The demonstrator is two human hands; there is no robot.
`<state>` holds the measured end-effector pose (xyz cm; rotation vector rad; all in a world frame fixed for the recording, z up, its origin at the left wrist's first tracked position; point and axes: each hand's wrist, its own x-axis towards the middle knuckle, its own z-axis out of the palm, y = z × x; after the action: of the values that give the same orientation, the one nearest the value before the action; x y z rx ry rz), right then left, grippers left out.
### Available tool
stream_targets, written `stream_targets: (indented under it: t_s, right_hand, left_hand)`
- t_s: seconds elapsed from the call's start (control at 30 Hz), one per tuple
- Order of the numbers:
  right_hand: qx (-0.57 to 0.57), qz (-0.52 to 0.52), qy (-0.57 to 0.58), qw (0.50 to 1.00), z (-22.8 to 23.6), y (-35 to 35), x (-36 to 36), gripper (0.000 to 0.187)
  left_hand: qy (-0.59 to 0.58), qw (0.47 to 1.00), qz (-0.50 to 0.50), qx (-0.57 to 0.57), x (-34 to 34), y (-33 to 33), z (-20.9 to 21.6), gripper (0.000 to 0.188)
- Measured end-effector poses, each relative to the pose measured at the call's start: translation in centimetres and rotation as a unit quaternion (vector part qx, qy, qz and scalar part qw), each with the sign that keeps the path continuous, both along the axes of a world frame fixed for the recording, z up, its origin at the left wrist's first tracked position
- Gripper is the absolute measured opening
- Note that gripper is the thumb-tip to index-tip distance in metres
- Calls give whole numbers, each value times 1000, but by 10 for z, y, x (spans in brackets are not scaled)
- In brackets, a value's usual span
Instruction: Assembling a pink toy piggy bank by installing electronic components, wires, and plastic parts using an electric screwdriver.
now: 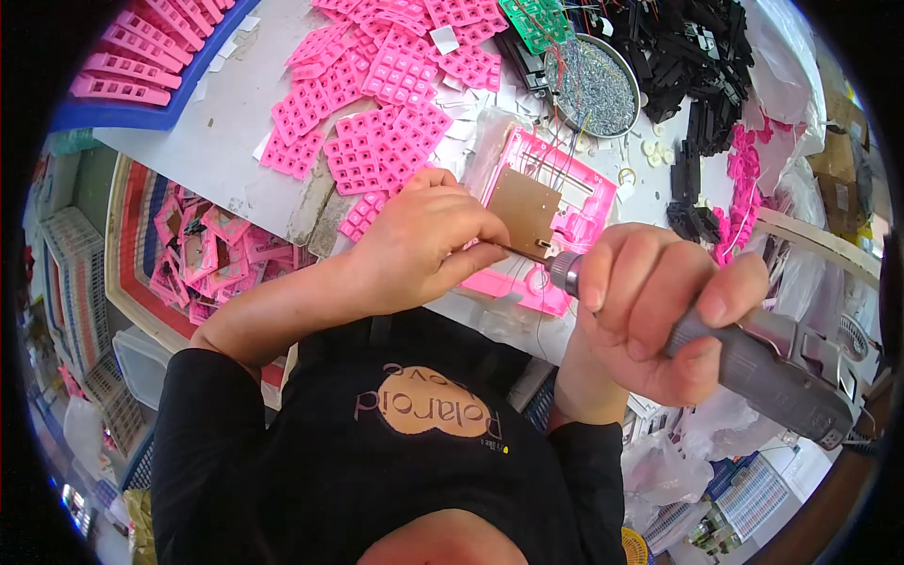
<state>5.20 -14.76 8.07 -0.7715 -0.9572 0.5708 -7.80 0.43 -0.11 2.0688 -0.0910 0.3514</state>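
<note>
My right hand is wrapped round a grey electric screwdriver, which lies nearly level with its collar pointing left. Its tip reaches the lower edge of a brown circuit board, seated in a pink plastic housing. Thin wires run from the board up toward the back. My left hand is closed in a pinch at the board's lower left edge, close to the screwdriver's tip. Whatever sits between its thumb and forefinger is too small or hidden to name.
A round metal dish of small screws stands behind the housing, beside green circuit boards. Pink keypad pieces pile up at the back left. Black plastic parts lie at right. A basket holds pink assemblies at left.
</note>
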Motion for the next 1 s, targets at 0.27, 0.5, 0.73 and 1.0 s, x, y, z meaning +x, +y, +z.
stream_targets:
  t_s: [0.27, 0.5, 0.73, 1.0]
  right_hand:
    - [4, 17, 29, 999, -4, -1, -3, 25]
    - [-13, 47, 32, 998, -2, 1, -7, 33]
    - [-4, 25, 65, 998, -8, -8, -7, 33]
    - [-21, 25, 44, 998, -5, -8, -7, 32]
  left_hand:
    - [-88, 992, -26, 87, 1, 8, 2, 21]
    - [-79, 990, -50, 107, 4, 10, 2, 23]
    - [-65, 991, -53, 101, 0, 11, 2, 21]
    - [-52, 992, -64, 100, 3, 9, 5, 16]
